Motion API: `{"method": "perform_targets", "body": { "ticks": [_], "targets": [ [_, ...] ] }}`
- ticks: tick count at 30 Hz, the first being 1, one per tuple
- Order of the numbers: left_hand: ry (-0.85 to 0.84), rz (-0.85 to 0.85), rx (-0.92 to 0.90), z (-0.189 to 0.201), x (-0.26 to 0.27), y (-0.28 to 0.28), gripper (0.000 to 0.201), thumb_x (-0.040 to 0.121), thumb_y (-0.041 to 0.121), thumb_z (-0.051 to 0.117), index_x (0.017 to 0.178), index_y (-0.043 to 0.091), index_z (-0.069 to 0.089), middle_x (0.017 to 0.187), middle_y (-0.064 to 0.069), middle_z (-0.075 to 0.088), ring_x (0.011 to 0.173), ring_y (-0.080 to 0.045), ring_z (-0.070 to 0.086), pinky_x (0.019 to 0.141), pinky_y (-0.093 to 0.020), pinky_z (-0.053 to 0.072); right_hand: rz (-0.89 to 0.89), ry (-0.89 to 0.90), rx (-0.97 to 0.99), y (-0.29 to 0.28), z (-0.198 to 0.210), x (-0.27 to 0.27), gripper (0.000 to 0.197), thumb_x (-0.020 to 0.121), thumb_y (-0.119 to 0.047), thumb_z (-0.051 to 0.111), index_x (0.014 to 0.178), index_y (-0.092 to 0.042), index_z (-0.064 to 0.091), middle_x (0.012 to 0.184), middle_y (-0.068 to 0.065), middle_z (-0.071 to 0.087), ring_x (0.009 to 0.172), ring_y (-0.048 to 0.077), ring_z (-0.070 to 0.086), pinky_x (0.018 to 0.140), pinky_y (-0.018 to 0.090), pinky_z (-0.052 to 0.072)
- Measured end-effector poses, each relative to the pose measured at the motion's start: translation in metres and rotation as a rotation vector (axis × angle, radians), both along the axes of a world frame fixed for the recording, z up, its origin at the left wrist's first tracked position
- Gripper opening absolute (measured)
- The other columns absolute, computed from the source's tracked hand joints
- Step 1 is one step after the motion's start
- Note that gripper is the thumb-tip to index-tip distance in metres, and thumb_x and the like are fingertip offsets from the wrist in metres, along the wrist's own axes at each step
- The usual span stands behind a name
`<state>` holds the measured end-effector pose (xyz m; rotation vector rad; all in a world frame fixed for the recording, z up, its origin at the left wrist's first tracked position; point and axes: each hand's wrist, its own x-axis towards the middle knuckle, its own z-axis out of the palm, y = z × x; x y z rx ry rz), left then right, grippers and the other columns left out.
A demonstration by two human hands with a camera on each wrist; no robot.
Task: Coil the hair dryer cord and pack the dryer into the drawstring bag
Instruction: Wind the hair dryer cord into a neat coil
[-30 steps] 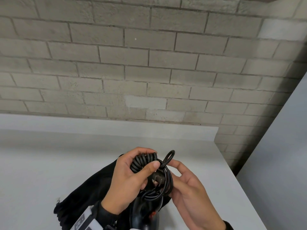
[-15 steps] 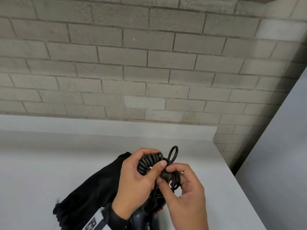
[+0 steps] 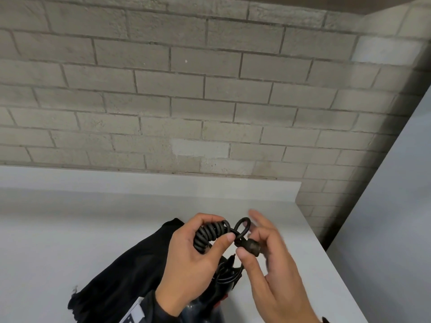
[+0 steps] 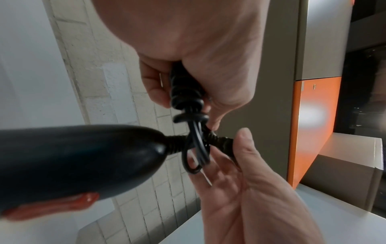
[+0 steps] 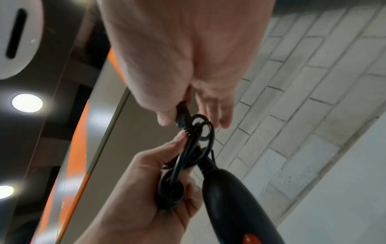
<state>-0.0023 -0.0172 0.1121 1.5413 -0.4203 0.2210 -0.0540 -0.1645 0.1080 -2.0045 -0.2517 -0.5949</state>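
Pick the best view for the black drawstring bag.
Head view: the black drawstring bag lies on the white table behind the left hand, partly hidden. Neither wrist view shows the bag, only hands, cord and dryer.

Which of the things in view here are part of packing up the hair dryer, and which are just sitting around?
Part of the job:
- coiled cord, gripped by the left hand
- plug, pinched by the right hand
- hair dryer
- black drawstring bag on the counter

Just there:
- brick wall
- orange cabinet panel
- ceiling lights
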Motion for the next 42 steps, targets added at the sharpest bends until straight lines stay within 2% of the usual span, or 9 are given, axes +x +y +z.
{"method": "perform_targets", "body": {
  "ticks": [2, 9, 16, 20, 24, 28, 31, 34, 42],
  "targets": [
    [0.008, -0.043, -0.009, 0.001, 0.000, 0.001, 0.019, 0.077, 0.023, 0.079, 0.093, 0.020, 0.070, 0.072, 0.006, 0.071, 0.051, 0.000, 0.060, 0.050, -0.017, 0.047, 0.090, 0.028, 0.072, -0.003, 0.000, 0.001, 0.022, 0.086, -0.063, 0.051, 0.096, -0.045, 0.048, 0.147, -0.029, 0.038, 0.137, 0.000, 0.039, 0.106, 0.028, 0.041],
    [0.002, -0.151, 0.024, -0.002, 0.003, 0.009, 0.015, 0.080, 0.030, 0.080, 0.092, 0.026, 0.071, 0.071, 0.005, 0.068, 0.049, 0.000, 0.058, 0.049, -0.014, 0.046, 0.118, 0.002, 0.079, -0.005, 0.001, 0.006, 0.021, 0.085, -0.064, 0.050, 0.096, -0.047, 0.047, 0.136, -0.029, 0.052, 0.124, -0.001, 0.054, 0.096, 0.010, 0.042],
    [-0.045, -0.205, 0.153, 0.005, 0.003, 0.016, 0.020, 0.080, 0.018, 0.081, 0.096, 0.021, 0.070, 0.074, 0.010, 0.071, 0.054, 0.002, 0.063, 0.054, -0.011, 0.048, 0.119, -0.028, 0.237, -0.004, 0.011, 0.013, 0.030, 0.086, -0.065, 0.051, 0.101, -0.039, 0.053, 0.113, -0.012, 0.072, 0.106, 0.010, 0.068, 0.085, 0.017, 0.052],
    [-0.047, -0.178, 0.166, 0.003, 0.000, 0.015, 0.035, 0.066, 0.036, 0.086, 0.096, 0.034, 0.069, 0.085, 0.006, 0.074, 0.066, -0.025, 0.067, 0.059, -0.026, 0.055, 0.097, -0.008, 0.250, -0.004, 0.016, 0.013, 0.026, 0.090, -0.060, 0.046, 0.094, -0.035, 0.052, 0.104, -0.006, 0.076, 0.102, 0.014, 0.070, 0.083, 0.020, 0.052],
    [-0.061, -0.121, 0.103, 0.001, -0.003, 0.010, 0.035, 0.064, 0.038, 0.084, 0.095, 0.033, 0.070, 0.088, 0.001, 0.074, 0.075, -0.026, 0.069, 0.069, -0.041, 0.057, 0.116, 0.024, 0.280, -0.006, 0.018, 0.014, 0.020, 0.100, -0.038, 0.043, 0.095, -0.020, 0.051, 0.099, -0.004, 0.077, 0.099, 0.014, 0.071, 0.082, 0.017, 0.050],
    [-0.124, -0.122, 0.118, 0.002, -0.008, 0.007, 0.039, 0.072, 0.014, 0.087, 0.103, 0.029, 0.068, 0.096, 0.015, 0.075, 0.087, -0.011, 0.072, 0.069, -0.028, 0.057, 0.115, 0.055, 0.254, -0.007, 0.025, 0.010, 0.022, 0.100, -0.036, 0.040, 0.093, -0.017, 0.051, 0.096, 0.000, 0.077, 0.100, 0.009, 0.071, 0.081, 0.013, 0.049],
    [-0.161, -0.144, 0.120, 0.004, -0.007, 0.007, 0.040, 0.077, 0.007, 0.081, 0.112, 0.022, 0.069, 0.102, 0.015, 0.075, 0.093, -0.010, 0.072, 0.072, -0.032, 0.059, 0.051, 0.030, 0.172, -0.005, 0.029, 0.007, 0.023, 0.100, -0.044, 0.041, 0.092, -0.025, 0.052, 0.084, -0.010, 0.071, 0.086, 0.003, 0.069, 0.070, 0.010, 0.046],
    [-0.171, -0.146, 0.136, 0.004, -0.002, 0.008, 0.036, 0.078, 0.010, 0.080, 0.110, 0.022, 0.073, 0.105, 0.015, 0.075, 0.099, -0.009, 0.072, 0.081, -0.022, 0.057, 0.009, 0.008, 0.010, -0.005, 0.035, 0.004, 0.024, 0.096, -0.054, 0.038, 0.088, -0.033, 0.048, 0.072, -0.002, 0.057, 0.059, 0.010, 0.052, 0.055, 0.025, 0.042],
    [-0.144, -0.152, 0.079, 0.002, 0.002, 0.001, 0.035, 0.077, 0.018, 0.082, 0.111, 0.023, 0.074, 0.104, 0.011, 0.076, 0.098, -0.010, 0.072, 0.081, -0.021, 0.057, -0.069, -0.009, -0.047, -0.003, 0.038, 0.001, 0.023, 0.095, -0.054, 0.036, 0.095, -0.035, 0.049, 0.096, -0.016, 0.063, 0.091, 0.004, 0.061, 0.072, 0.014, 0.046]
  ]
}}
